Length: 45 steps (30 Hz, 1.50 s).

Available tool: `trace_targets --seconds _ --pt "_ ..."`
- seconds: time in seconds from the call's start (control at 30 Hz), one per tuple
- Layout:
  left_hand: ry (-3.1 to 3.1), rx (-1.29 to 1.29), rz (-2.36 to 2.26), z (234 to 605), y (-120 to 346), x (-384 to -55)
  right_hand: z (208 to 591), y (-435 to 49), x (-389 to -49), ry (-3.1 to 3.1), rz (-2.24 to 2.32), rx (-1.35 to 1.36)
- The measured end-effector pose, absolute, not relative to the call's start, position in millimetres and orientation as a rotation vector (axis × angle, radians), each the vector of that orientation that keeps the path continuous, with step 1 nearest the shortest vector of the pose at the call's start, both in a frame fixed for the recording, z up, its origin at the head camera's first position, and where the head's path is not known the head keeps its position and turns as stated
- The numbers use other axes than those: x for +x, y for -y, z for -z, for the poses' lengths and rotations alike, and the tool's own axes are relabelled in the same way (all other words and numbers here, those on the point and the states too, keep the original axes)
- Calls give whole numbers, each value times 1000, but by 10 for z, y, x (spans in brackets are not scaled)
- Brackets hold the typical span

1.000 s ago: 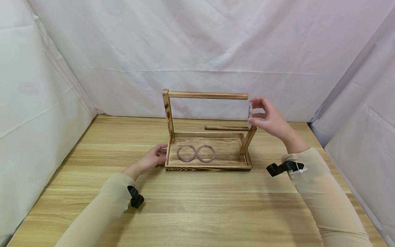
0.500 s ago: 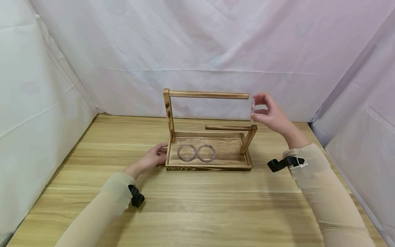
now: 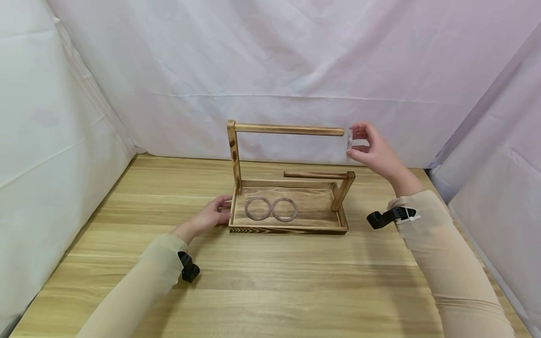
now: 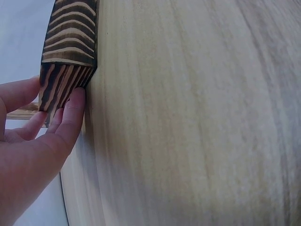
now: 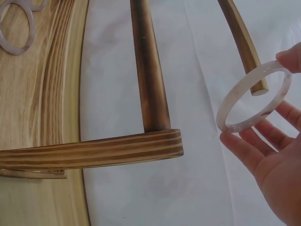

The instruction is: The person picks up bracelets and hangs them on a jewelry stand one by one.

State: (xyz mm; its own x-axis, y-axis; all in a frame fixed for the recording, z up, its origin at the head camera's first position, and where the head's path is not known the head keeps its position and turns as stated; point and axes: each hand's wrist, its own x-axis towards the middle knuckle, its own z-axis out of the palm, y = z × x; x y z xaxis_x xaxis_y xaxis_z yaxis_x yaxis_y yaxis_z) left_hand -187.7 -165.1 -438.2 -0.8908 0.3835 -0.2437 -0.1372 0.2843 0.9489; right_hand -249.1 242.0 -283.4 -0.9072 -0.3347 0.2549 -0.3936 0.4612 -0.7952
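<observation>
Where the left hand (image 4: 44, 153) meets the left edge of the tray (image 3: 287, 230), its fingertips are too small to be made out in the head view. In its wrist view, the hand is cut off at the left, the tray at the top. The right hand (image 5: 280, 167) is cut off at the right of its wrist view; parts of the held ring (image 5: 234, 96) are covered by fingertips. There, the two tray rings (image 3: 271, 209) and upper bar (image 5: 244, 42) are also cut off.

Bangle (image 5: 243, 87) milky white, brownish patch; tray (image 3: 287, 230) brown, dark-striped grain; sleeves (image 3: 439, 263) beige.
</observation>
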Motion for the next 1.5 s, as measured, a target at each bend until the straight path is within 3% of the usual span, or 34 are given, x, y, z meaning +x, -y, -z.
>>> trace_targets --seconds 1.5 --pt "-2143 199 -1620 4392 1662 -1873 2733 -2272 -2661 2568 -1497 673"
